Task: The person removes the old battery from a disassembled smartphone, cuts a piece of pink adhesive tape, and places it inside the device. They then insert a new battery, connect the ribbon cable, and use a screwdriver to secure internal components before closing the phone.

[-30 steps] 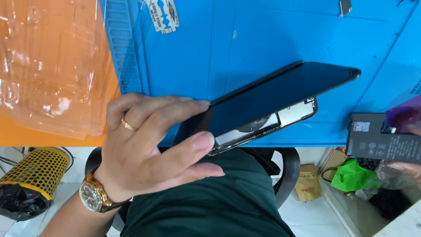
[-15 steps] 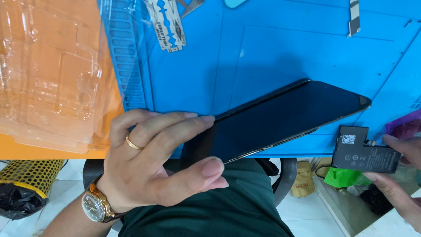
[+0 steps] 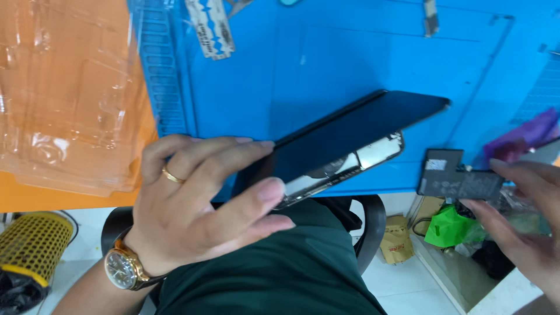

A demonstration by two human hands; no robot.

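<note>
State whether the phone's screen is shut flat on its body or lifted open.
Lifted open: the dark screen angles off the phone body, showing its insides, held by the left hand.

Blue work mat [image 3: 326,70] covers the bench, ridged strip along its left edge. Razor blade [image 3: 210,26] lies on mat near top. Small metal strip [image 3: 430,16] at top right of mat. Clear plastic trays [image 3: 64,93] stacked on orange surface [image 3: 35,198] left of mat. Purple wrapper [image 3: 522,137] at right mat edge. Below the bench: yellow mesh basket [image 3: 29,242], green bag [image 3: 449,224], brown cardboard box [image 3: 396,240], black chair armrest [image 3: 370,224].
</note>
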